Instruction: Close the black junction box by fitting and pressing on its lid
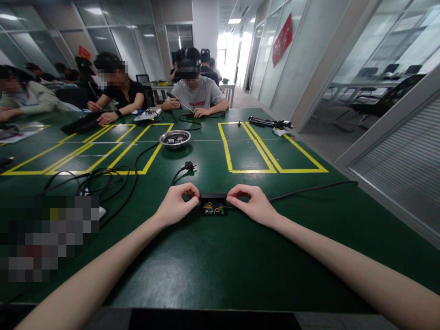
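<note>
In the head view a small black power adapter lies opened on the green table, its circuit board (213, 209) with copper-wound coils facing me. Along the far side of the board a black adapter cover (213, 196) stands raised. My left hand (181, 201) pinches the cover's left end between thumb and forefinger. At the opposite end, my right hand (252, 202) grips the cover in the same way. A black cable (312, 188) runs off to the right from behind my right hand. Beyond my left hand lies a black plug (189, 167) with its pins pointing right.
A metal bowl (175, 139) with small metal parts stands past the plug. Tangled black cables (99, 183) lie to the left, near a pixelated patch. Yellow tape (252, 171) outlines areas on the table (220, 266). A co-worker (197, 91) holds a screwdriver opposite; others sit at left.
</note>
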The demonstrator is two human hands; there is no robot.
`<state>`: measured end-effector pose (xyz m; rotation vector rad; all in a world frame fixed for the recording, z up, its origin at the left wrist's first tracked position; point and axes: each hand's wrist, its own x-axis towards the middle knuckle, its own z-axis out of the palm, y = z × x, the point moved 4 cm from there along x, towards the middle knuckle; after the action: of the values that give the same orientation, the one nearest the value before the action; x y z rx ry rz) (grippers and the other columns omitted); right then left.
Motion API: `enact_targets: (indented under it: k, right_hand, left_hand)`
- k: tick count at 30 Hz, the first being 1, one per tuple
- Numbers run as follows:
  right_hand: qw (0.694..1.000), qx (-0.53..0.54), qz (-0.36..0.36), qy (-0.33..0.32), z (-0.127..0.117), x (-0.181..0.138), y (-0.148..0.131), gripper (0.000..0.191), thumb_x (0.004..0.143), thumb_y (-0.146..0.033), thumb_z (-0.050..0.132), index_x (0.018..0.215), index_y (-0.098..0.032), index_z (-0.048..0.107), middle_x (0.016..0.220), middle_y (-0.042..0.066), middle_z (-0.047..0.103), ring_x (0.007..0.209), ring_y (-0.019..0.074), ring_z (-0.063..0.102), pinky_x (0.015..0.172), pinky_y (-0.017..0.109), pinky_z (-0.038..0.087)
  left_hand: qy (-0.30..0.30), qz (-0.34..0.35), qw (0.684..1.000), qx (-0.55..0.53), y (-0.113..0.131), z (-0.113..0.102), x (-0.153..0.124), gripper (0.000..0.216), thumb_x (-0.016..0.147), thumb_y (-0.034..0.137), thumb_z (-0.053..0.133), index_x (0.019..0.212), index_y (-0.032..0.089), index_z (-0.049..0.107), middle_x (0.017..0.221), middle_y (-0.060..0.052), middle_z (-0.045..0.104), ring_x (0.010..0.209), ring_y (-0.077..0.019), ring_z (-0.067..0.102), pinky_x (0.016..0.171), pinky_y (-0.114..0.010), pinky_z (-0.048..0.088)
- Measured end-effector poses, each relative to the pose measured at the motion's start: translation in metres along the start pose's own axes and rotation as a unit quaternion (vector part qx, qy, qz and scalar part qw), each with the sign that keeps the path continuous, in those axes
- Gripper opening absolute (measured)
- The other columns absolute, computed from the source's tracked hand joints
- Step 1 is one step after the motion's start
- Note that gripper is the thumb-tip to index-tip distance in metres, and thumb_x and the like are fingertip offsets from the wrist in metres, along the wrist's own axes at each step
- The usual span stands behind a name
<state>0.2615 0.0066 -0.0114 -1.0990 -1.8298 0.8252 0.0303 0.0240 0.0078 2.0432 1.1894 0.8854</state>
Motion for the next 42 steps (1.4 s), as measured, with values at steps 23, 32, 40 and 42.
enact_targets:
  k: [23,32,40,42]
  right_hand:
    - [0.988,-0.071,-0.13,-0.053,0.0,-0.01,-0.006,0.005,0.086,-0.029,0.072,0.087,-0.024,0.074,0.091,0.006,0.076,0.085,0.0222,0.072,0.081,0.038,0.06]
    - [0.98,-0.101,-0.159,-0.061,-0.001,-0.011,-0.005,0.007,0.086,-0.024,0.072,0.093,-0.022,0.073,0.092,0.006,0.076,0.084,0.021,0.072,0.079,0.035,0.059]
    - [0.973,-0.134,-0.174,-0.072,0.0,-0.012,-0.003,0.02,0.086,-0.023,0.072,0.106,-0.019,0.07,0.094,0.006,0.074,0.084,0.02,0.07,0.078,0.035,0.059]
    - [0.971,-0.161,-0.162,-0.073,0.004,-0.012,-0.004,0.032,0.088,-0.027,0.073,0.118,-0.019,0.068,0.104,0.009,0.074,0.093,0.0229,0.07,0.084,0.039,0.059]
  left_hand:
    - [-0.042,0.013,0.999,-0.012,0.003,0.005,-0.003,0.015,0.081,0.03,0.062,0.076,0.018,0.069,0.073,-0.002,0.071,0.07,-0.0169,0.064,0.069,-0.028,0.053]
    - [-0.058,0.01,0.998,-0.018,0.002,0.008,-0.004,0.02,0.082,0.036,0.067,0.085,0.017,0.073,0.071,-0.001,0.068,0.066,-0.0148,0.06,0.062,-0.025,0.049]
    - [-0.088,0.007,0.996,-0.027,-0.004,0.011,-0.003,0.023,0.085,0.038,0.066,0.09,0.016,0.069,0.073,0.001,0.063,0.068,-0.0138,0.057,0.066,-0.026,0.047]
    - [-0.094,0.008,0.995,-0.02,-0.004,0.011,-0.002,0.023,0.086,0.039,0.066,0.091,0.016,0.069,0.075,0.001,0.063,0.069,-0.0142,0.057,0.067,-0.027,0.047]
